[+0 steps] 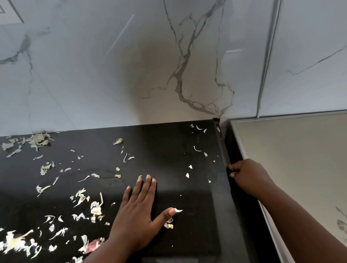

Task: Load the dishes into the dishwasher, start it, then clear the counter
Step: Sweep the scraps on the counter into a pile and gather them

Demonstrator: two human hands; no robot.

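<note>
Nearest the viewer, the left hand lies flat and wide on the black counter, fingers straight and together, thumb spread toward a few scraps; the right hand sits at the counter's right edge, fingers curled at the lip as if cupped to catch, though whether it pinches anything I cannot tell; left of the flat hand, garlic or onion peels lie thickly scattered across the counter, with thinner flecks toward the right edge and a small heap at the back against the marble backsplash; the step appears to be sweeping the peels off the counter; it would go best with the palm kept flat and low, drawing long strokes toward the cupped hand, since the papery flakes look light and would likely slip under lifted fingers or drop into the dark gap beside the grey surface.
</note>
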